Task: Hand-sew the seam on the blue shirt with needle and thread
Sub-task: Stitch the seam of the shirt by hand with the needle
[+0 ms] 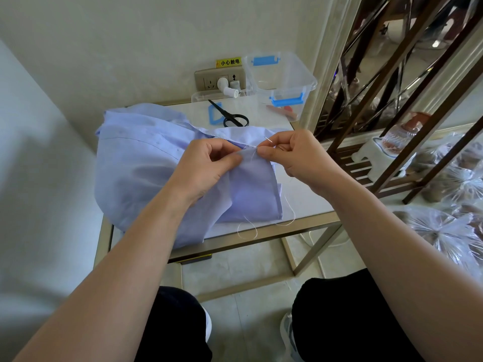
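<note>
Over the right half of the worktop (308, 197), seen from the head camera, both hands meet at a raised fold of the shirt (146, 163). The shirt's bulk lies heaped along the left edge and spills over the near edge, so only the seam is lifted, slack enough to work. The left hand (206, 165) has its grip pinched on the fold, thumb against curled fingers, likely to hold the seam taut just beside the stitch. The right hand (295, 155) has its grip closed on the needle (268, 139), one end of which shows above the forefinger, slanting up and away. Whether the other end is in the cloth I cannot tell. The thread (294, 215) trails from the seam in loose loops past the near edge, hanging free of the hands. Scissors (230, 116) lie toward the far edge, within reach for cutting, near a clear box (282, 77) at the far right corner.
</note>
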Demonstrator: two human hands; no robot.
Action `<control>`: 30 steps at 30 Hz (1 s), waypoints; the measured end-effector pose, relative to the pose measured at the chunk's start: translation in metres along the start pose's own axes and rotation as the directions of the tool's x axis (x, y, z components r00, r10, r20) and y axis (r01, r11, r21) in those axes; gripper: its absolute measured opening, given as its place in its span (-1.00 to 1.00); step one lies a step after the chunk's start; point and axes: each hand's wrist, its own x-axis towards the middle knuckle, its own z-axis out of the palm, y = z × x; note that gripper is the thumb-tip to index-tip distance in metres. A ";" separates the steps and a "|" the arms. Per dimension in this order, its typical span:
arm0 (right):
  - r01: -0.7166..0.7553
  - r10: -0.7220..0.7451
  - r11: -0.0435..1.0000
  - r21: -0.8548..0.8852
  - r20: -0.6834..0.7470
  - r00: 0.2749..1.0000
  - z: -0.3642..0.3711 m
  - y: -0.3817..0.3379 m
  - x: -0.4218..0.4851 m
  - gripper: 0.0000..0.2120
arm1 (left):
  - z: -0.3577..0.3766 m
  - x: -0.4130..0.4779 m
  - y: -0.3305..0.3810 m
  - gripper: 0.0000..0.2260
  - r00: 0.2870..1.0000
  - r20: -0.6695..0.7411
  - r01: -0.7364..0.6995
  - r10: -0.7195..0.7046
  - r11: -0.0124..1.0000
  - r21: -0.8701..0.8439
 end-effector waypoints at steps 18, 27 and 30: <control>-0.022 0.022 0.999 0.032 0.010 1.000 0.000 0.003 0.000 -0.93 | 0.012 0.001 -0.002 -0.95 0.997 -0.070 0.018 -0.026 0.995 -0.103; 0.160 -0.154 0.978 -0.133 0.060 0.986 -0.007 0.005 -0.002 -0.83 | 0.011 0.001 -0.001 -0.96 0.996 -0.081 0.025 -0.038 0.988 -0.154; 0.181 -0.173 0.972 -0.151 0.067 0.983 -0.008 0.005 -0.004 -0.76 | 0.011 0.002 -0.002 -0.95 0.998 -0.058 0.028 -0.039 0.983 -0.180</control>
